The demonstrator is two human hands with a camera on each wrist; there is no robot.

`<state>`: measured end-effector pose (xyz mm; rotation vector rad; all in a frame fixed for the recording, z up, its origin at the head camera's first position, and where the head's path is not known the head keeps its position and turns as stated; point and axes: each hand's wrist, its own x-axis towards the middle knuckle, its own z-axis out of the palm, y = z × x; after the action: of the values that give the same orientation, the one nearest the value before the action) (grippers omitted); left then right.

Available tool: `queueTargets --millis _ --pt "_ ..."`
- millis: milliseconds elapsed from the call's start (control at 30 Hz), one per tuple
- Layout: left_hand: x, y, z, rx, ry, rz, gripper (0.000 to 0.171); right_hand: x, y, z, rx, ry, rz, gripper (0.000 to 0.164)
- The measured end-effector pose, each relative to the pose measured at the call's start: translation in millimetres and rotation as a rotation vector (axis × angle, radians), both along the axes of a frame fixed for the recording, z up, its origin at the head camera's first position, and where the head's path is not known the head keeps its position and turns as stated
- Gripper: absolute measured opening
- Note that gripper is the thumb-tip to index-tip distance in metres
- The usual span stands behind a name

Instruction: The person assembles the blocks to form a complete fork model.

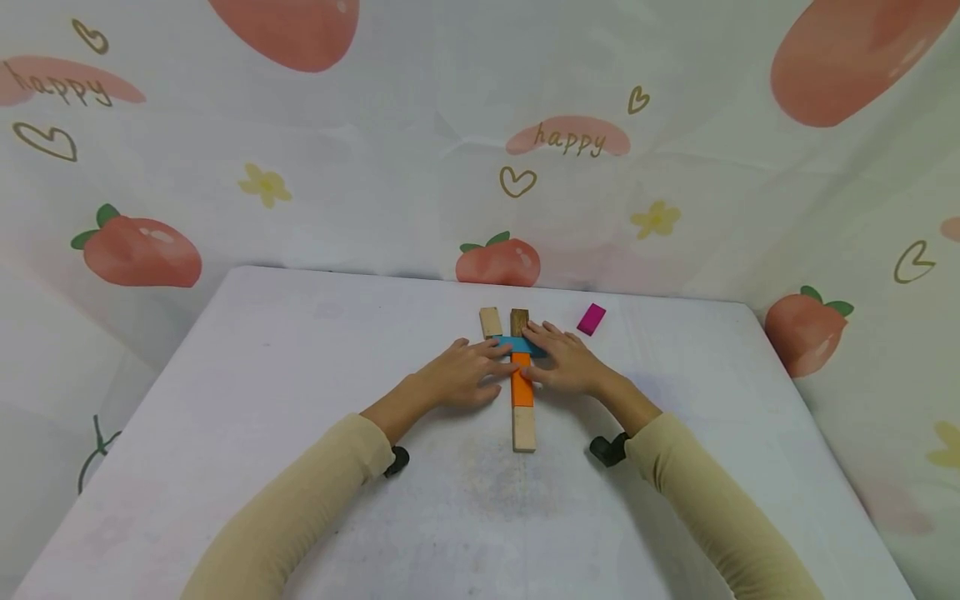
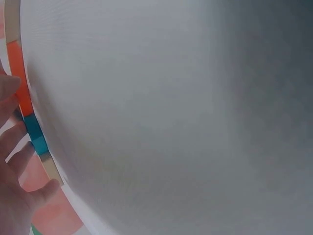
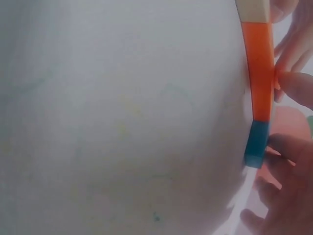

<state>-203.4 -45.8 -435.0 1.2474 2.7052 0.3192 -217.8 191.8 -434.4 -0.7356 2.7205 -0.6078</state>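
Observation:
In the head view, a blue block (image 1: 519, 344) lies crosswise between a dark brown block (image 1: 519, 317) and an orange block (image 1: 522, 392). A plain wooden block (image 1: 523, 431) continues the line towards the person. My left hand (image 1: 467, 375) comes from the left with fingers spread, fingertips at the blue and orange blocks. From the other side my right hand (image 1: 566, 362) reaches over the blue block's right end, its thumb at the orange block and fingertips by the brown one. The left wrist view shows fingers beside the orange block (image 2: 20, 78) and blue block (image 2: 35, 134).
A second plain wooden block (image 1: 491, 321) lies left of the brown one. Further right, a magenta block (image 1: 592, 319) lies apart near the back of the white table (image 1: 337, 308). Behind the table hangs a printed cloth (image 1: 420, 167).

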Motion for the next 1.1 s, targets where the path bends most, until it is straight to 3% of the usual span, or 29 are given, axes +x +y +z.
queueTargets --millis 233,667,1100 --pt "0.8 0 1.1 -0.002 0.006 0.007 0.045 -3.4 12 4.1 -0.018 0.039 -0.048 0.076" --pt "2.1 0 1.2 -0.008 0.023 0.002 0.044 -19.7 65 0.2 0.040 0.043 -0.286 0.070" --pt "2.7 1 1.9 -0.038 0.023 0.017 0.045 -20.1 80 -4.0 0.069 0.071 -0.279 0.068"
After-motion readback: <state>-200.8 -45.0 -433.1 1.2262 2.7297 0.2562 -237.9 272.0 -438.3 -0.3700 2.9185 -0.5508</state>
